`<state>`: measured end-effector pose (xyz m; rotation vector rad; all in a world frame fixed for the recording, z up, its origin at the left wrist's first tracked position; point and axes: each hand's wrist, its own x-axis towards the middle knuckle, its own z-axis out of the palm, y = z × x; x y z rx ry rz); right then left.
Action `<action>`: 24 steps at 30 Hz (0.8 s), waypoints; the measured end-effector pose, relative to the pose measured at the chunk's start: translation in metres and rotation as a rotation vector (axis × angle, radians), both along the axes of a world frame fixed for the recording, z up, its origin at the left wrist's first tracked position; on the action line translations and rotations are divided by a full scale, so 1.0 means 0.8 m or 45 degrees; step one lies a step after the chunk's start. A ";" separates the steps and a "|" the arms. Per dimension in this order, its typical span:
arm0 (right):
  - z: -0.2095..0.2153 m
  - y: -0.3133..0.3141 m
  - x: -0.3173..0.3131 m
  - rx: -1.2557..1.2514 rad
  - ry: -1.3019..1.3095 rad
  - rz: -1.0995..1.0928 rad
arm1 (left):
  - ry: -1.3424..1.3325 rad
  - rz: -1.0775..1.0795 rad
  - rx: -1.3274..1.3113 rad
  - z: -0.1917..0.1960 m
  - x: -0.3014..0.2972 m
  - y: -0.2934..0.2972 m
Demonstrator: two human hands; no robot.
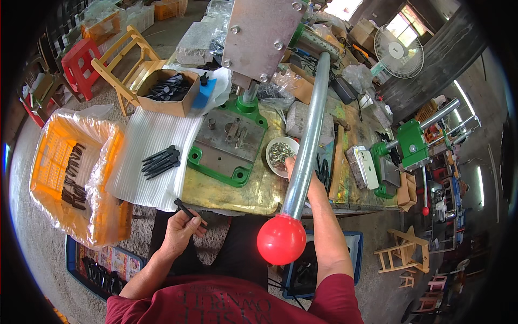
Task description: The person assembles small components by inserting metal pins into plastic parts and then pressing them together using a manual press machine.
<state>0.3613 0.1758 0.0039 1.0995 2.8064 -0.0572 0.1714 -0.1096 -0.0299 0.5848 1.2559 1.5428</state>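
My left hand [182, 231], near the table's front edge, is closed around a slim black plastic part [184, 208]. My right hand [290, 164] reaches to a white bowl [268, 157] of small metal pins [280, 153]; its fingertips are at the pins, and the press lever hides much of the hand. Between the hands stands a green hand press [240, 175] with a flat steel plate [210, 139] and a fixture on its base. Its steel lever [308, 135] slants toward me, ending in a red ball knob [281, 240]. Several black parts [161, 161] lie on white foam sheet [156, 129].
A plastic-lined orange crate [110, 162] holding black parts stands left. Behind the foam sits a cardboard box [189, 102] of black parts. Right of the bowl are a hammer [339, 156], a phone [366, 168] and another green press [413, 143]. Blue trays [127, 256] lie below.
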 end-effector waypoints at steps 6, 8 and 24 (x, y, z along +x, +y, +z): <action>-0.013 0.016 0.017 -0.222 0.584 -0.110 | 0.040 -0.013 -0.016 0.002 -0.001 -0.002; -0.015 0.016 0.018 -0.222 0.650 -0.126 | 0.053 -0.012 -0.017 0.000 -0.003 -0.004; 0.013 0.000 0.000 -0.036 0.060 -0.056 | 0.002 0.014 -0.017 -0.001 0.001 -0.002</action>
